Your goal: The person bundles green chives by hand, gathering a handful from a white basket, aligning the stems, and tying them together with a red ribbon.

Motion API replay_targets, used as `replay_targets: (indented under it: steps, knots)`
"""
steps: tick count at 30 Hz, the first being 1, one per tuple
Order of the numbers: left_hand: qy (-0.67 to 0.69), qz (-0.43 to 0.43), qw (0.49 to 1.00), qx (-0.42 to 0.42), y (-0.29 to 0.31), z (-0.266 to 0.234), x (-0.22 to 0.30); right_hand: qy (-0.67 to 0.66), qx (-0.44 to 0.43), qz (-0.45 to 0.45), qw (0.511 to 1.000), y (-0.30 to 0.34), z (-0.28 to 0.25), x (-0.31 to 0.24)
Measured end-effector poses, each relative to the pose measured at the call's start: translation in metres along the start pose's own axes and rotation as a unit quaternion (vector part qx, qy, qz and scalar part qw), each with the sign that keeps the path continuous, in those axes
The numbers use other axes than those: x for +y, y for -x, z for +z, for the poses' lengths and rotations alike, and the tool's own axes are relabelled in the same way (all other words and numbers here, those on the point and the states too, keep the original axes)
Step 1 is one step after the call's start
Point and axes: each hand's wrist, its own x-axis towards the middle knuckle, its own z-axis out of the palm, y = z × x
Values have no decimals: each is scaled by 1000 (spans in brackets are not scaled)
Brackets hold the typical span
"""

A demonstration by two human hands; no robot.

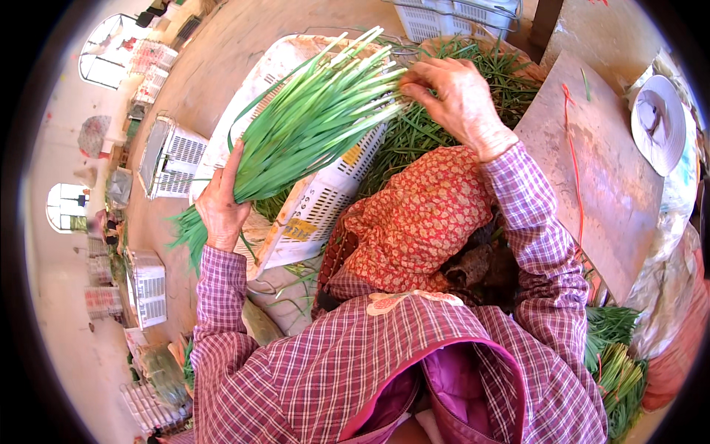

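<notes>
My left hand [220,207] grips a thick bunch of long green chives [310,122] near its lower end, with the leaves fanning up and to the right. My right hand [455,100] rests on the leaf tips of that bunch, fingers curled among them. Under the bunch lies a white slotted plastic crate [325,200] tipped on its side. More loose chives [436,133] are piled behind it, beneath my right hand. A red patterned cloth [421,222] covers my lap.
A brown board [599,170] with an orange string [573,148] lies at right, beside a white hat [658,122]. Tied chive bundles [617,362] sit at lower right. Several white crates [174,155] stand on the earthen floor at left, another crate [451,18] at the top.
</notes>
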Motion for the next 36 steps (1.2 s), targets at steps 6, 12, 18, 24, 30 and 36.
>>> replay_targets:
  steps: [6,12,18,24,30,36]
  knots:
    - [90,-44,995,21,-3,-2,6,20,59,-29,998,5,23,-11]
    - [87,-18,995,54,-3,-2,9,-18,46,64,997,2,32,-19]
    - [75,-12,996,45,-4,-3,12,-80,-200,187,959,-22,42,-9]
    - [147,-4,985,93,-2,-2,11,-8,-176,250,952,-37,38,6]
    - [459,-174,867,-88,4,-9,-12,192,-172,222,940,2,9,98]
    - [689,-379,593,-169,11,-12,22,113,-193,230,947,-18,-21,41]
